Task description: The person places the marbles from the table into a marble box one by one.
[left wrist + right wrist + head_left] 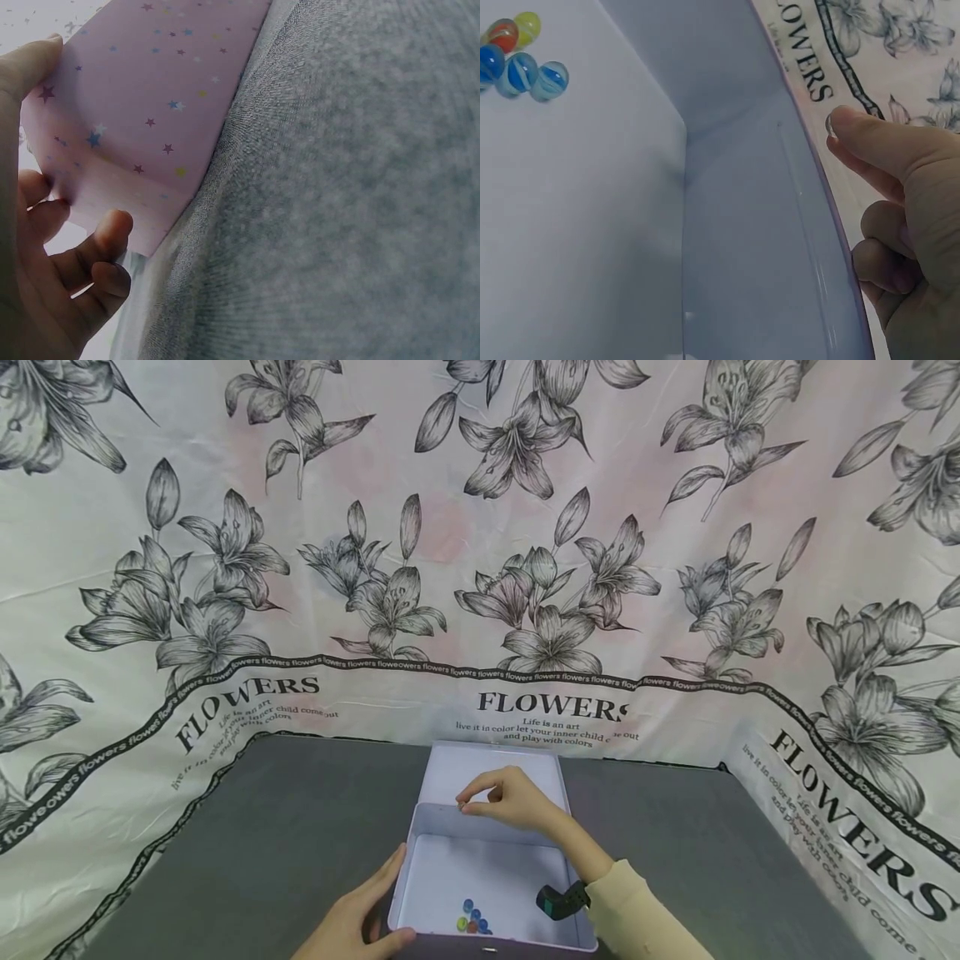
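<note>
A metal box [498,860], white inside and pink with small stars outside, stands with its hinged lid [457,768] folded back. My left hand [358,910] grips the near left corner, thumb on one face and fingers on another, as the left wrist view shows. Over the box's far wall, my right hand [510,797] pinches a small clear marble [829,126] between thumb and forefinger; the fingers hide most of it. Several glass marbles lie together on the box floor near its front: blue ones [550,81], a yellow one [527,27] and a red one [502,34].
The box stands on a dark grey tabletop [262,852]. A white cloth [390,710] printed with flowers and lettering hangs behind the table and at both sides. A dark wrist device [562,902] on my right arm hangs over the box's right part.
</note>
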`<state>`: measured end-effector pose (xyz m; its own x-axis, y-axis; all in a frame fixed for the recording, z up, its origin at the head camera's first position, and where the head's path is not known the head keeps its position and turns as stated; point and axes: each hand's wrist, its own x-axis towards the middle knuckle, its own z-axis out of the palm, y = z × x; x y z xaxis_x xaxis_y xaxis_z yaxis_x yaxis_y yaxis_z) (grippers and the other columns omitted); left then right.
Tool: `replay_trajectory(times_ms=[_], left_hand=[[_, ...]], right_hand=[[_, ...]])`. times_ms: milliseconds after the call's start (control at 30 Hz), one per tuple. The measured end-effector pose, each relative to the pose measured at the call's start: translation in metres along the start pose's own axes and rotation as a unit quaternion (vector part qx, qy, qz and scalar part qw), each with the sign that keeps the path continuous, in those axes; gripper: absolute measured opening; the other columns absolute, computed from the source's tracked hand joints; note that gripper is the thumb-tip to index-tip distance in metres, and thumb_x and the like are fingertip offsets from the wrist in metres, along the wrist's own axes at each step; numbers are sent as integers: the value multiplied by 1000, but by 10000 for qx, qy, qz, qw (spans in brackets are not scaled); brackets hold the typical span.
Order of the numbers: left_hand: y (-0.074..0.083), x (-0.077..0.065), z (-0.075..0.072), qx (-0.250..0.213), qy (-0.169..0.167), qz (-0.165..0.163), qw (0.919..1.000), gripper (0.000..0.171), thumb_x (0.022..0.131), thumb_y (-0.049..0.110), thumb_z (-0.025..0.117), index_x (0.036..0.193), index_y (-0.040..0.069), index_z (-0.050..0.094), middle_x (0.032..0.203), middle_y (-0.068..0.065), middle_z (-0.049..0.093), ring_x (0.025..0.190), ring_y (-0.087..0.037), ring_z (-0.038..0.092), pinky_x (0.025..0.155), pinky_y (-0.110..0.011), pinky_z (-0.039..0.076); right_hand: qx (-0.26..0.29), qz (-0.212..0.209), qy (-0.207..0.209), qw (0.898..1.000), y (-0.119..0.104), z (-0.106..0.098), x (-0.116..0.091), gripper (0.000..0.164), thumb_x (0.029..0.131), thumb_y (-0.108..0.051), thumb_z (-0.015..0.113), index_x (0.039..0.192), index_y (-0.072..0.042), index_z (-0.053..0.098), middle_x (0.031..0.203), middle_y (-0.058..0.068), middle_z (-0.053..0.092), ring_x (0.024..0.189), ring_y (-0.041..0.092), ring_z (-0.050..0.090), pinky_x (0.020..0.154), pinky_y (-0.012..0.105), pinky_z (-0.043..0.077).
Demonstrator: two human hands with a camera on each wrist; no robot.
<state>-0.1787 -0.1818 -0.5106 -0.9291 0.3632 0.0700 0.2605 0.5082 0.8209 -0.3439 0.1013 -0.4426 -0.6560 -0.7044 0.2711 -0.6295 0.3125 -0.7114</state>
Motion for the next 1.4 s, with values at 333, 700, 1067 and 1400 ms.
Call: replay_trajectory(times_ms=[333,700,1067,1400], left_hand=[[1,0,-2,101,25,-38,9999,93,98,41,77,169,11,25,170,-24,30,59,1,44,54,-23,45],[-1,2,0,96,56,66,9999,92,98,40,78,169,13,26,170,-24,31,59,1,45,54,-23,46],[-1,1,0,19,20,211,9998,92,98,37,77,169,10,26,169,-26,31,59,2,43,54,-23,46],[-2,-1,0,-48,31,123,9999,93,97,38,79,170,14,26,170,-25,30,60,2,43,54,-23,46]], right_hand=[[-280,-260,-231,9990,1,6,-1,14,95,-18,82,106,-9,85,103,-1,82,50,-2,29,51,19,29],[-270,-269,-256,9989,0,4,-5,15,94,-18,83,106,-9,85,103,-2,82,50,-1,28,51,19,28],[-199,-177,-368,9990,-3,-1,-6,19,94,-20,84,109,-9,84,106,0,81,49,-1,31,51,19,30],[4,151,96,9998,-10,-32,-27,23,95,-18,82,115,-6,81,113,8,79,51,1,39,52,21,37]])
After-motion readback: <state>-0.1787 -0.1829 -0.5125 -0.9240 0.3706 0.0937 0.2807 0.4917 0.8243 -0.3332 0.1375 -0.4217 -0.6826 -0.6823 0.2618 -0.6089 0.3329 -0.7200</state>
